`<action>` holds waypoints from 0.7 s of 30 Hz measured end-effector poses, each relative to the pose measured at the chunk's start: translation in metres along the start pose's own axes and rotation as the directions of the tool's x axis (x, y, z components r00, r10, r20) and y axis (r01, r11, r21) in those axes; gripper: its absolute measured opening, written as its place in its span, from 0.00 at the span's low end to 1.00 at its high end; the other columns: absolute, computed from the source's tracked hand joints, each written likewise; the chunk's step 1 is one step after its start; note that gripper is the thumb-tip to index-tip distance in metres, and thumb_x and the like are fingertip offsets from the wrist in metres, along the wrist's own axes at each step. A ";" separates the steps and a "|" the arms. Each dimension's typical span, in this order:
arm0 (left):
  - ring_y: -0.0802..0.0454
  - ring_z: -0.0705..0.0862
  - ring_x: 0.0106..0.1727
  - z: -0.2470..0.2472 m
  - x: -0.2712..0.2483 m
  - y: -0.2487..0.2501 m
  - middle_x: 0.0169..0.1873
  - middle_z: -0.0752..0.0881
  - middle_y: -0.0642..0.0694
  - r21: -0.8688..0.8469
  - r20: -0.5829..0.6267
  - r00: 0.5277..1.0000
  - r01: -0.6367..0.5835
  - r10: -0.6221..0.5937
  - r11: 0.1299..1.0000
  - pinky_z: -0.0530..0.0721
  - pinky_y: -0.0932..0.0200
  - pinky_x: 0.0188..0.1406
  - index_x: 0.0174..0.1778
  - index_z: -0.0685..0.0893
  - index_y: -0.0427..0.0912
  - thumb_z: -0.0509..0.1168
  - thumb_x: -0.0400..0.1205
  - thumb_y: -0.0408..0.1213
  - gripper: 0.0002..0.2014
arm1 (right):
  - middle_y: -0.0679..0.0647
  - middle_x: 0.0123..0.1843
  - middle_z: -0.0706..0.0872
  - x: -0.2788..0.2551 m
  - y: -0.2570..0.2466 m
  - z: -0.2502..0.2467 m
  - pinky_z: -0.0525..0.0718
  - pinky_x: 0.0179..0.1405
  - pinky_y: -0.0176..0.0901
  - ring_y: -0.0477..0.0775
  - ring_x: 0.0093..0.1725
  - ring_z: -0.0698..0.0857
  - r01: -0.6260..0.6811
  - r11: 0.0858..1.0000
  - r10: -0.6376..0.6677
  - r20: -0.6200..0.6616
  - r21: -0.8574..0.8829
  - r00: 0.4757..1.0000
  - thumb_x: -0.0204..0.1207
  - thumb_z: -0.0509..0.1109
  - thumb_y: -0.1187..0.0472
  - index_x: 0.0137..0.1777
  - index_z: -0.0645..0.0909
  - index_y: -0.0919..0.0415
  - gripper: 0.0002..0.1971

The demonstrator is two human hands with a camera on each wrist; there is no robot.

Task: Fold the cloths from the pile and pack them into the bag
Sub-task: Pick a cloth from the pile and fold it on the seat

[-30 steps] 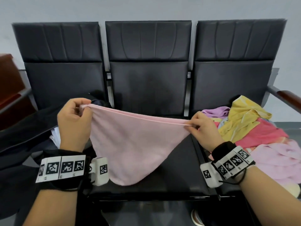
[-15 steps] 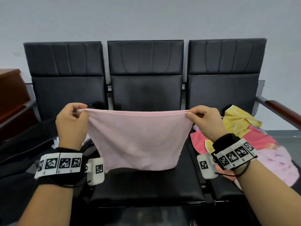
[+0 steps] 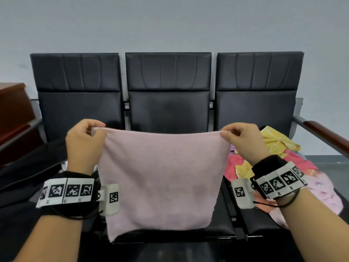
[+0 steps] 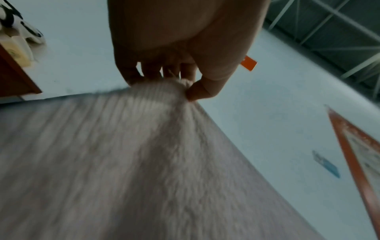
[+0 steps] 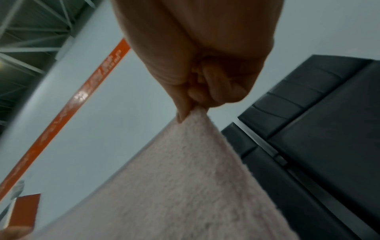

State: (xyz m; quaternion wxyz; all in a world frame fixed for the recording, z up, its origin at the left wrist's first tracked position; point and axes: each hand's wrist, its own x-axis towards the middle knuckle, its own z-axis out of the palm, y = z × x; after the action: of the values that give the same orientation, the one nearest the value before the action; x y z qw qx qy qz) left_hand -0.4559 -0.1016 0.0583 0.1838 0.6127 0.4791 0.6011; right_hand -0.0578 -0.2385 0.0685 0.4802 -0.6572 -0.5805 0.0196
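Observation:
A pale pink cloth (image 3: pixel 160 178) hangs flat in the air above the middle seat, stretched by its top edge. My left hand (image 3: pixel 90 133) pinches its top left corner and my right hand (image 3: pixel 232 134) pinches its top right corner. The left wrist view shows the fingers (image 4: pixel 191 91) bunched on the cloth (image 4: pixel 144 162); the right wrist view shows a thumb and finger (image 5: pixel 185 110) nipping the corner of the cloth (image 5: pixel 185 186). A pile of yellow, red and pink cloths (image 3: pixel 279 148) lies on the right seat. A black bag (image 3: pixel 28 167) lies on the left seat, mostly hidden.
A row of three black padded seats (image 3: pixel 168 110) stands against a grey wall. A wooden armrest (image 3: pixel 326 131) closes the right end. A brown wooden cabinet (image 3: pixel 13 110) stands at the far left.
Both hands have risen and moved apart, and the cloth has gone from a sagging triangle to a flat square sheet hanging straight.

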 end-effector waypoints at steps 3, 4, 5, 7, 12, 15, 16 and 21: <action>0.48 0.85 0.40 0.019 0.002 -0.029 0.35 0.89 0.50 0.120 0.161 0.975 0.138 -0.156 0.983 0.85 0.49 0.46 0.35 0.88 0.52 0.64 0.65 0.41 0.09 | 0.57 0.26 0.86 0.006 0.016 0.023 0.82 0.27 0.43 0.52 0.23 0.84 -0.226 0.970 0.216 0.112 0.085 0.970 0.78 0.73 0.65 0.40 0.84 0.59 0.05; 0.46 0.85 0.40 0.025 0.002 -0.036 0.35 0.89 0.48 0.142 0.204 0.959 0.172 -0.199 0.975 0.85 0.47 0.47 0.35 0.88 0.51 0.64 0.65 0.40 0.09 | 0.63 0.28 0.86 0.008 0.019 0.029 0.84 0.26 0.46 0.56 0.23 0.86 -0.302 0.940 0.280 0.151 0.155 0.948 0.79 0.71 0.66 0.41 0.82 0.62 0.05; 0.45 0.84 0.38 0.029 0.004 -0.040 0.34 0.88 0.47 0.154 0.232 0.946 0.195 -0.227 0.969 0.85 0.46 0.46 0.36 0.89 0.50 0.65 0.65 0.39 0.08 | 0.67 0.31 0.86 0.012 0.020 0.035 0.87 0.27 0.50 0.59 0.26 0.89 -0.338 0.915 0.305 0.172 0.218 0.937 0.80 0.70 0.68 0.42 0.80 0.64 0.05; 0.46 0.83 0.35 0.036 0.010 -0.042 0.34 0.88 0.44 0.131 0.240 0.942 0.210 -0.236 0.969 0.87 0.43 0.45 0.36 0.89 0.50 0.67 0.69 0.36 0.06 | 0.68 0.38 0.89 0.020 0.022 0.042 0.91 0.39 0.58 0.63 0.35 0.91 -0.310 0.913 0.283 0.137 0.264 0.949 0.79 0.69 0.69 0.42 0.80 0.65 0.05; 0.68 0.83 0.31 0.037 0.034 -0.025 0.33 0.88 0.56 0.021 0.120 0.992 0.046 -0.049 0.999 0.85 0.63 0.38 0.43 0.89 0.50 0.68 0.77 0.29 0.10 | 0.51 0.51 0.92 0.034 0.011 0.030 0.87 0.59 0.53 0.53 0.52 0.90 -0.089 0.941 0.125 -0.090 0.326 0.988 0.79 0.68 0.66 0.43 0.82 0.54 0.06; 0.66 0.85 0.38 0.032 0.032 -0.017 0.37 0.89 0.55 -0.039 0.090 0.995 -0.044 0.047 0.998 0.83 0.70 0.42 0.46 0.89 0.48 0.68 0.79 0.29 0.09 | 0.49 0.54 0.91 0.025 0.007 0.022 0.85 0.60 0.47 0.50 0.55 0.89 -0.009 0.943 0.055 -0.128 0.334 0.990 0.80 0.67 0.65 0.43 0.81 0.48 0.10; 0.62 0.87 0.41 0.030 0.028 -0.017 0.39 0.90 0.53 -0.052 0.091 0.994 -0.055 0.060 0.997 0.84 0.67 0.45 0.46 0.89 0.47 0.68 0.80 0.29 0.08 | 0.49 0.54 0.91 0.019 0.007 0.020 0.85 0.59 0.45 0.49 0.56 0.89 0.004 0.943 0.040 -0.125 0.333 0.991 0.81 0.67 0.65 0.43 0.80 0.47 0.11; 0.59 0.85 0.41 0.023 -0.004 -0.041 0.40 0.89 0.54 -0.021 0.179 0.984 -0.014 0.018 1.000 0.83 0.66 0.47 0.44 0.89 0.47 0.68 0.78 0.26 0.11 | 0.45 0.43 0.88 -0.023 0.030 0.028 0.78 0.45 0.26 0.37 0.42 0.84 -0.061 0.964 0.060 0.009 0.261 0.998 0.82 0.68 0.67 0.42 0.79 0.48 0.12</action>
State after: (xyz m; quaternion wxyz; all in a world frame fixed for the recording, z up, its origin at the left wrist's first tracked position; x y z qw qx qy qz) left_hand -0.4489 -0.0772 0.0189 0.2272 0.6663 0.4499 0.5496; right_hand -0.0592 -0.2352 0.0210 0.5613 -0.6058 -0.5529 0.1108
